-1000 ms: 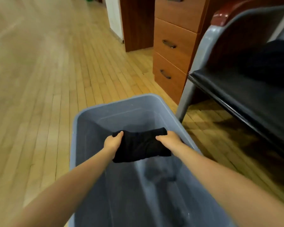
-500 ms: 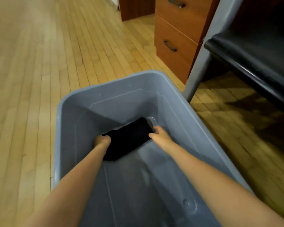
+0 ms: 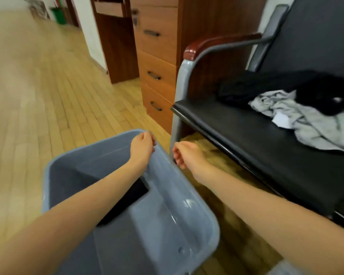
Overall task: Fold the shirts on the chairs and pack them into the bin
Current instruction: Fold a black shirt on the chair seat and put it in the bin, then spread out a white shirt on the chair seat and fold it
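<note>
My left hand (image 3: 142,144) and right hand (image 3: 187,154) loosely curled, holding nothing, my left forearm hiding much of the folded black shirt (image 3: 127,201) in the grey bin (image 3: 167,195), frame blurred.

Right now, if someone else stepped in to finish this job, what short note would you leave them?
Left hand: above the far rim of the bin, fingers loosely curled, holding nothing.
Right hand: just outside the bin's right side, fingers loosely curled, holding nothing.
Done: one folded black shirt lies on the bin floor, partly hidden by the left forearm.
Left: on the chair seat lie a crumpled grey shirt and black clothing, none folded. Fold each and pack it in the bin beside the first. How many black pieces there are cannot be told.
</note>
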